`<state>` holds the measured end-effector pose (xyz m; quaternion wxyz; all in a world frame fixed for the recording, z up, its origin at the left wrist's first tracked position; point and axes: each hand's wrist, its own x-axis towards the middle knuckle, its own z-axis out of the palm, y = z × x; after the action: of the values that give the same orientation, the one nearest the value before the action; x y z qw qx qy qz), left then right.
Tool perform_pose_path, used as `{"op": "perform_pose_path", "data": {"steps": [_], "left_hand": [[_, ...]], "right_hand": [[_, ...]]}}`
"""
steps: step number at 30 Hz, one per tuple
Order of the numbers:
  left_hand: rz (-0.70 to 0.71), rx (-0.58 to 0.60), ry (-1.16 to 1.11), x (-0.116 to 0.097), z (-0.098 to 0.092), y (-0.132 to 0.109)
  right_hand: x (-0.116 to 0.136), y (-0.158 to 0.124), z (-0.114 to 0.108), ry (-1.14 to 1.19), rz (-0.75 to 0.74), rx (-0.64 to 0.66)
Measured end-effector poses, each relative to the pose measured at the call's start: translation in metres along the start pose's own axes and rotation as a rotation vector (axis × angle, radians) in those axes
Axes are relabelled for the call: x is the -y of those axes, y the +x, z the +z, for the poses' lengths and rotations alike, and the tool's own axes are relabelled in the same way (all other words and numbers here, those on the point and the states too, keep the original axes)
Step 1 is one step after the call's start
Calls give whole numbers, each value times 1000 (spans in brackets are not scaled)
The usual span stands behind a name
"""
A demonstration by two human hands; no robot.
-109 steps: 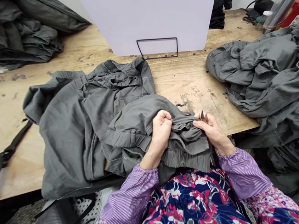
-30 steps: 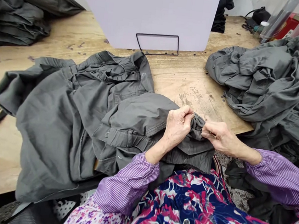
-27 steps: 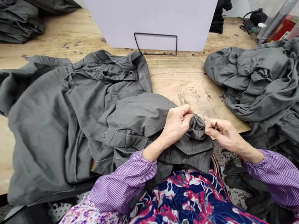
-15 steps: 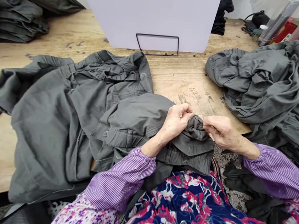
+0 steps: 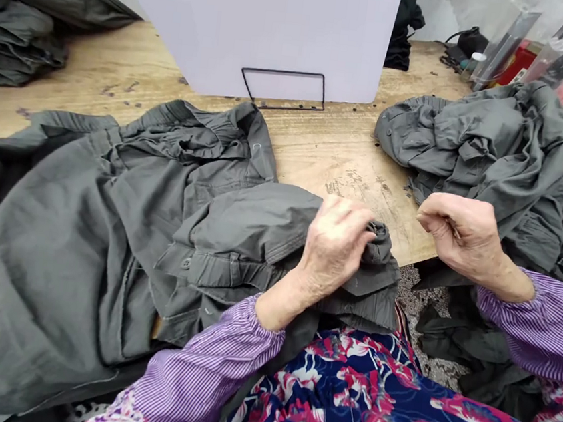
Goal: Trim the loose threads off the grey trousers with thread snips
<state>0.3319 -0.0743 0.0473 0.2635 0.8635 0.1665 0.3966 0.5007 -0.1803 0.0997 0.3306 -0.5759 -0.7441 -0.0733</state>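
Grey-green trousers (image 5: 250, 224) lie spread over the near edge of the table, their waistband and a buttoned pocket showing. My left hand (image 5: 336, 243) is closed on a bunched part of this garment at its right end. Off to the right, my right hand (image 5: 460, 233) is raised clear of the cloth with its fingers curled together; whether something small is between them is hidden.
A white board (image 5: 280, 29) stands behind a black wire frame (image 5: 282, 106). Another crumpled grey garment (image 5: 489, 145) lies at the right, folded clothes (image 5: 17, 42) at the back left. Plastic-wrapped items (image 5: 509, 50) stand at the back right.
My right hand has let go of the bunched cloth and moved away to the right. My left hand has turned over more, its back now upward, still at the cloth.
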Motion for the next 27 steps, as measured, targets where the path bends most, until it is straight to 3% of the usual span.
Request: {"op": "perform_pose_path", "data": {"steps": [2,5,9,12,15,18,20,21,23,25,27], "left_hand": [[103,180,-5,-2,3,4],[37,286,-134,4,6,10],[-424,169,-609,14,6,8],[-704,23,-851,16,9,-2],[-651,-47,-659,13,16,-12],[-479,-101,-367,8,21,-18],[-421,-115,-301,5,22,-19],[-426,-113,-317,4,23,-19],[-521,-139,-462,2,24,-18],[-690,-185,-701,2,26,-19],[-841,-201,-922,2,29,-20]], "right_hand": [[7,7,-11,-3,12,-12],[11,8,-20,-21,0,-42],[2,-17,6,-5,-6,-51],[-7,-44,42,68,5,75],[-9,-56,54,79,93,124],[5,-50,31,-34,154,-22],[20,-43,17,-99,110,-146],[27,-42,15,-104,71,-142],[35,-43,29,-90,8,-10],[33,-51,59,-96,19,134],[24,-63,93,-56,60,105]]}}
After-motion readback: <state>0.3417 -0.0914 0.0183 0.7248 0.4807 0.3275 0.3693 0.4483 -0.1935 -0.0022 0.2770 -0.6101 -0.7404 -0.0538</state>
